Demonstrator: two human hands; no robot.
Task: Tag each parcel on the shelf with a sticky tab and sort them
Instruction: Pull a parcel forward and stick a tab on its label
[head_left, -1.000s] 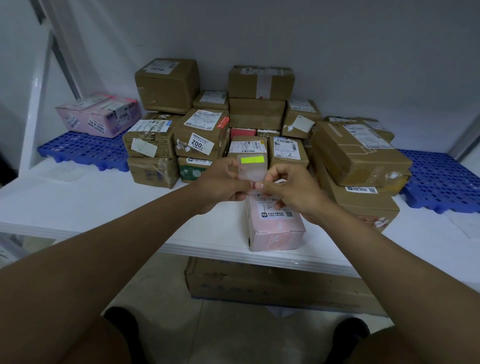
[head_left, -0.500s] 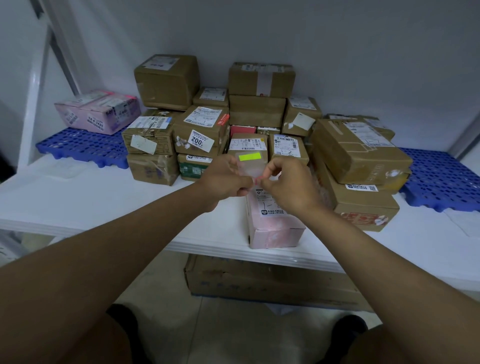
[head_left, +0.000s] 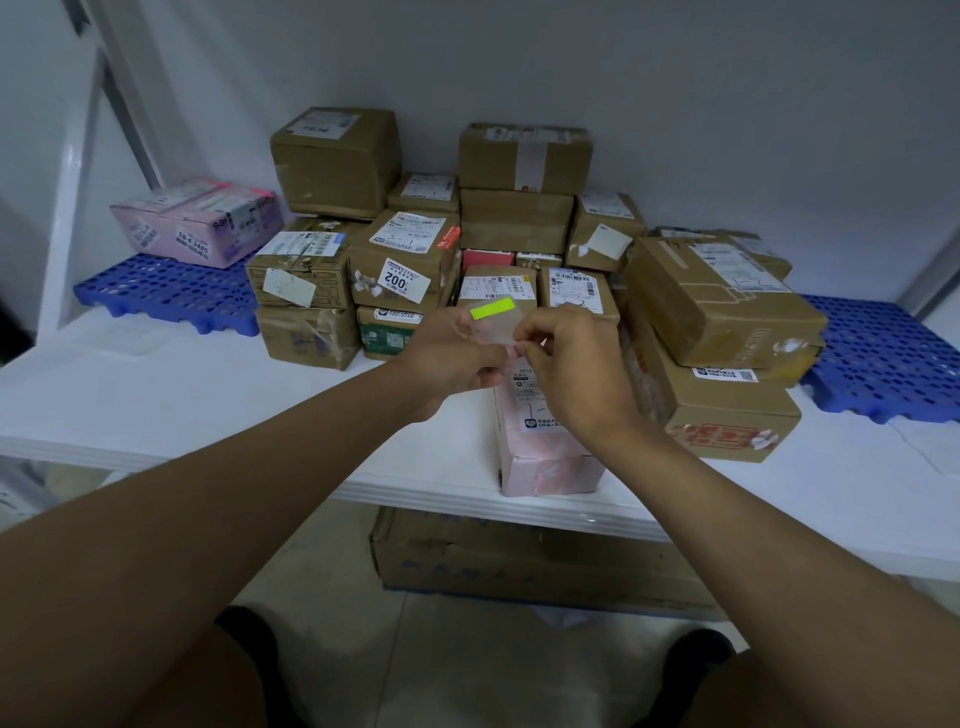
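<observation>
Two blue plastic grid pallets lie on the white surface in front of me, the left pallet (head_left: 166, 288) at the far left by the slanted white frame post (head_left: 70, 228), the right pallet (head_left: 888, 353) at the far right. The grey wall (head_left: 727, 104) closes off the back. Below the front edge, a long flattened cardboard box (head_left: 530, 564) lies on the pale tiled floor (head_left: 467, 665), near my dark shoes (head_left: 249, 631).
</observation>
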